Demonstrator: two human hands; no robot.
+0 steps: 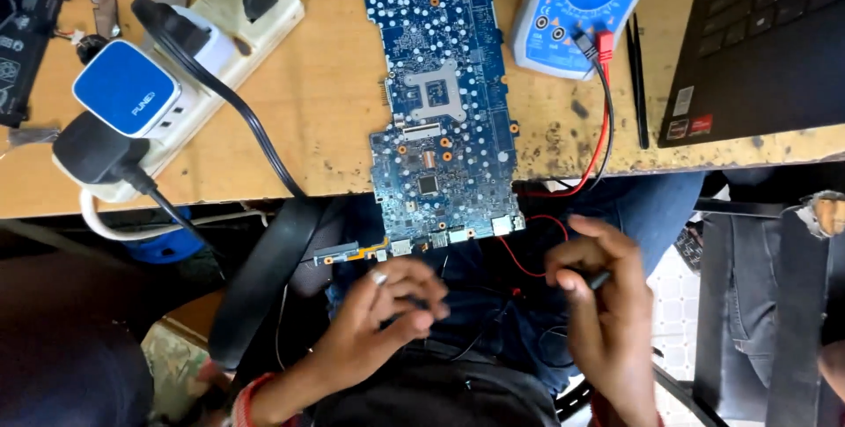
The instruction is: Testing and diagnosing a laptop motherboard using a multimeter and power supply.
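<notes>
Probes pinched in both hands below the circuit board (443,101)
Left hand (387,308) grips 1 dark probe, right hand (598,304) another; board's long axis runs away from them.

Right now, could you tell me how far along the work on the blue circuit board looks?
Set up: the bare blue circuit board lies on the wooden bench, and red and black leads are plugged into the blue multimeter. In hand: the right hand pinches a dark probe tip; the left hand closes on something too blurred to name. Left: neither hand touches the board yet.
</notes>
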